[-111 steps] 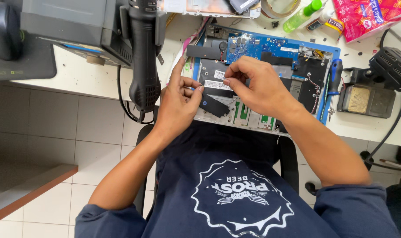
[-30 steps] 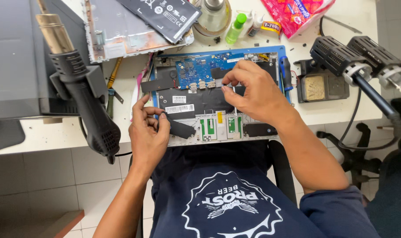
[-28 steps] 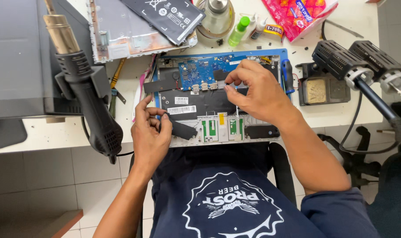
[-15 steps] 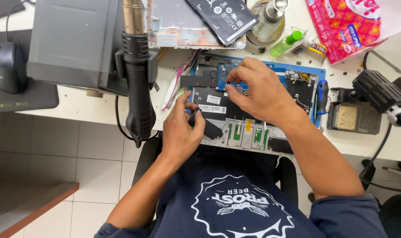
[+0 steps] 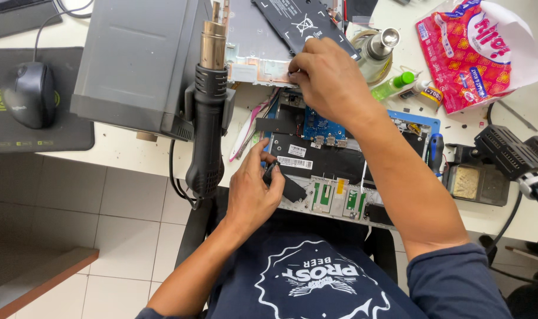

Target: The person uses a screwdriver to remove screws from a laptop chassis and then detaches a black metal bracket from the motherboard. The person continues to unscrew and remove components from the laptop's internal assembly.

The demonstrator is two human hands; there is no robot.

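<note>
Opened laptop chassis (image 5: 340, 177) sits at desk edge, centre frame. Left hand (image 5: 254, 189) at its 8 o'clock corner, fingers pinched on a small black strip (image 5: 287, 188). Right hand (image 5: 325, 77) at 12 o'clock, fingertips curled down on the silver cover plate (image 5: 254, 50). Hot-air gun (image 5: 208, 112) hangs at 9 o'clock.

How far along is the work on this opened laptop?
Done: the opened laptop shows its blue board, and the black battery pack lies apart on the metal panel. In hand: the left hand pinches a small black part at the front edge; the right hand reaches to the panel's edge. Left: the laptop is uncovered.
</note>
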